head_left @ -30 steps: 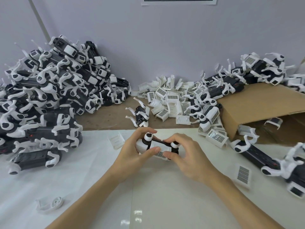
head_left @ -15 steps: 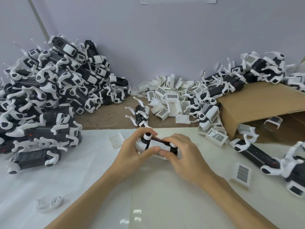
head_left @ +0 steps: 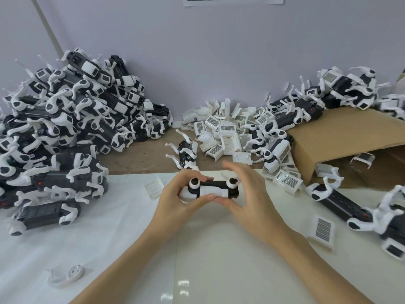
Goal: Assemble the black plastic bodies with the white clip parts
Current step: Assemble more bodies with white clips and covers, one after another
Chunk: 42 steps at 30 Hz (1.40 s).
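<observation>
A black plastic body (head_left: 215, 187) with round white joints at both ends is held just above the near middle of the white desk (head_left: 219, 249), its long axis running left to right. A white clip part (head_left: 211, 191) lies against its near face, apparently being seated there. The left hand (head_left: 175, 201) is curled round the left end, thumb under the near face and fingers over the top, so that the body is steadied. The right hand (head_left: 252, 194) is spread wide and grips nothing: its thumb tip touches the clip's near edge beside the left thumb, while its fingers stand raised and blurred above the right end. This is judged to be the pressing-home step, the thumbs being placed to push the clip flush.

Loose white clip parts with barcode labels are heaped in a far pile (head_left: 228, 132), within reach for the next units. To the far left a large heap of assembled units (head_left: 65, 128) is stacked against the wall. On the right a cardboard box (head_left: 341, 141) lies on its side, with more black bodies on and near it. A single labelled clip (head_left: 323, 230) lies on the desk near the right forearm, and a white wheel-like piece (head_left: 68, 275) lies at the near left.
</observation>
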Each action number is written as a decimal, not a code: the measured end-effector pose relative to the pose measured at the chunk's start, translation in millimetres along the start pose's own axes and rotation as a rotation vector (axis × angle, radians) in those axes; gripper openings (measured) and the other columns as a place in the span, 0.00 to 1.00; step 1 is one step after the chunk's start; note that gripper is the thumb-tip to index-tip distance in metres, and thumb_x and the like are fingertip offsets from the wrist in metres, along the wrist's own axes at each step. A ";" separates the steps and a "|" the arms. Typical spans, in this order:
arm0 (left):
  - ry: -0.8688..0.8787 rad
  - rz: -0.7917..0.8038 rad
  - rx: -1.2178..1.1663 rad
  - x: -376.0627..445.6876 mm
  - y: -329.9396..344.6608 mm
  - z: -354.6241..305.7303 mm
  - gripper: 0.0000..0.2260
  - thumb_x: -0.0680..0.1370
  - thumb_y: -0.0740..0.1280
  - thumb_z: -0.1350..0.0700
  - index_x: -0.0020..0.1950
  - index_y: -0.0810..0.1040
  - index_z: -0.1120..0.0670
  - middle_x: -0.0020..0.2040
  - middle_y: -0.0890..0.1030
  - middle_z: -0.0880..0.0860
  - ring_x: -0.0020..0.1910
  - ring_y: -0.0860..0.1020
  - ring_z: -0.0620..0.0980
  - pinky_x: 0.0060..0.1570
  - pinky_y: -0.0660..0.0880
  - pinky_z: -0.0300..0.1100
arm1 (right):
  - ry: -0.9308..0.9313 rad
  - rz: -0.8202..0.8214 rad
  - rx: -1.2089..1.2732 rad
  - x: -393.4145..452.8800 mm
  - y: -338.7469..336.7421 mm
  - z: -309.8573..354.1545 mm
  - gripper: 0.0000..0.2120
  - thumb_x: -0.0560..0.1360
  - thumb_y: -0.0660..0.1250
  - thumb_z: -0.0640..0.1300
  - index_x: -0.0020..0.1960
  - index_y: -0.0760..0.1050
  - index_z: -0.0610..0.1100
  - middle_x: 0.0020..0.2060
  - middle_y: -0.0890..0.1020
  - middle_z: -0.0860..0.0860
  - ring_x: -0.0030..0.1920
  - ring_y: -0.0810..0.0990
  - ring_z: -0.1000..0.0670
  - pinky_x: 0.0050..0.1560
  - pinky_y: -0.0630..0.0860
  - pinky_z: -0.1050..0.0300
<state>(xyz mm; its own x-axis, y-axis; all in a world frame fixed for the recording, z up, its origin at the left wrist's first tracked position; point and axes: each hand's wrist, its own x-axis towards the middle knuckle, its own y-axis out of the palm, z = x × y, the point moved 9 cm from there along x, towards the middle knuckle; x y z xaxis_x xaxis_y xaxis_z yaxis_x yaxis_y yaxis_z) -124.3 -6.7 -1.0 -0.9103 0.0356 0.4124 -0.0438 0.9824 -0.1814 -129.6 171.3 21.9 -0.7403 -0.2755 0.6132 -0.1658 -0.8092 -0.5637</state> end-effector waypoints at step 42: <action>-0.062 0.109 0.137 -1.7 8.1 1.4 0.14 0.80 0.73 0.46 0.66 0.83 0.43 0.58 0.84 0.47 0.60 0.81 0.50 0.62 0.78 0.49 | 0.328 -0.001 0.633 -8.6 19.0 -11.3 0.11 0.78 0.75 0.44 0.59 0.78 0.48 0.48 0.82 0.49 0.51 0.81 0.47 0.53 0.79 0.53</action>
<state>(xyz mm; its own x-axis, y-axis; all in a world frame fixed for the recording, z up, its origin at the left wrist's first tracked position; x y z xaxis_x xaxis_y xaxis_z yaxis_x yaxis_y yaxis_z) -123.7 1.0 -4.4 -0.9361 0.1246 0.3289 0.0042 0.9390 -0.3439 -133.7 164.1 -0.3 -0.9146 -0.1844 0.3597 0.1697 -0.9828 -0.0724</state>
